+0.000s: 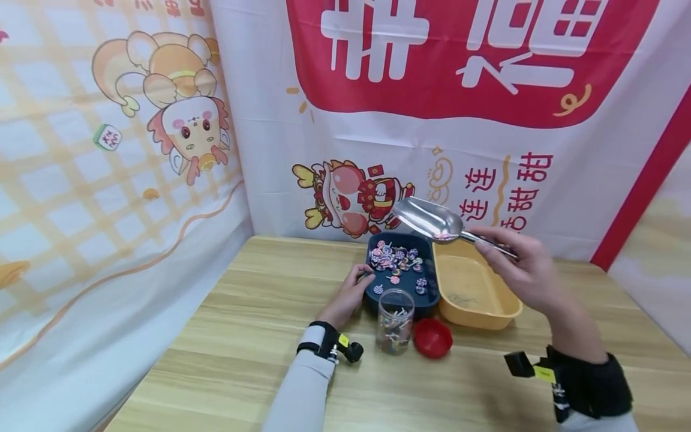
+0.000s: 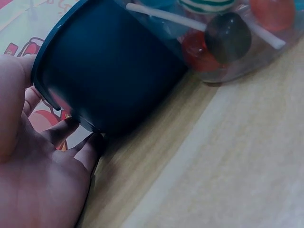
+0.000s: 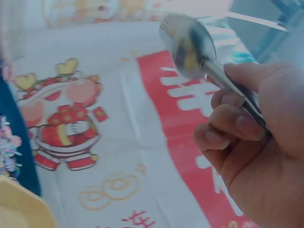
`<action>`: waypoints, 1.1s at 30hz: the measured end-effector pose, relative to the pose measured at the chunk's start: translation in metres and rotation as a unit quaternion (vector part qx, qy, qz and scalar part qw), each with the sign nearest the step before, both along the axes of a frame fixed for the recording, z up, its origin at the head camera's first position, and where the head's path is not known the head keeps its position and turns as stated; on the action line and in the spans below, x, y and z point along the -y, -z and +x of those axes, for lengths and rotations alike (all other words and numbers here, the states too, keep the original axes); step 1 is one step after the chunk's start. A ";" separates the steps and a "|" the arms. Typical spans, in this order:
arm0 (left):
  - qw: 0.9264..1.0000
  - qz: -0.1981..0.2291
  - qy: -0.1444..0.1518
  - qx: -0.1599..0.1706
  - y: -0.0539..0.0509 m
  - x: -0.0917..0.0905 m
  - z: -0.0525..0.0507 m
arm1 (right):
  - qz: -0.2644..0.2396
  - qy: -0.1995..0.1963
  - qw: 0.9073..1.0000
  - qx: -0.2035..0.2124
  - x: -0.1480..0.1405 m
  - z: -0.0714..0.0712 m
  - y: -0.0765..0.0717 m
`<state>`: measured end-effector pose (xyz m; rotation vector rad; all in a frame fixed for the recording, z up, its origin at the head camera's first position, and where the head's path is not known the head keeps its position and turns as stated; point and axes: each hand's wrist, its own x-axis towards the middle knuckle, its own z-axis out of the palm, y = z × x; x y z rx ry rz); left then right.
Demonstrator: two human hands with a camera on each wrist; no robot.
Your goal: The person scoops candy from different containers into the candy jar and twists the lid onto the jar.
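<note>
My right hand grips the thin handle of a shiny metal scoop, raised above the two bins. The right wrist view shows its fingers curled round the handle; whether the scoop's bowl holds anything I cannot tell. At the left side of the dark blue bin, my left hand holds its edge, thumb by the rim and fingers against the outer wall. Small swirl lollipops lie in that bin, mostly towards the back.
A clear jar with lollipops inside stands in front of the blue bin. Beside it lies a red lid. A yellow bin adjoins the blue one on the right. Printed cloth hangs behind the wooden table.
</note>
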<state>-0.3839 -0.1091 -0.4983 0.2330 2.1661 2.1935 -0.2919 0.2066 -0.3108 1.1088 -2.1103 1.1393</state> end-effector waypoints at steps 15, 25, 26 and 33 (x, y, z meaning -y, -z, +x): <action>1.000 0.007 0.006 -0.013 -0.012 0.009 -0.007 | 0.210 -0.001 0.963 0.171 -0.017 0.032 -0.030; 1.000 0.011 0.016 0.003 -0.003 0.004 -0.003 | 0.236 0.022 0.956 0.176 -0.013 0.025 -0.023; 1.000 0.012 0.017 0.004 -0.001 0.003 -0.002 | 0.232 0.028 0.957 0.170 -0.013 0.024 -0.021; 1.000 0.014 0.004 0.001 0.002 -0.001 0.000 | 0.234 0.120 0.955 0.140 0.003 0.003 0.001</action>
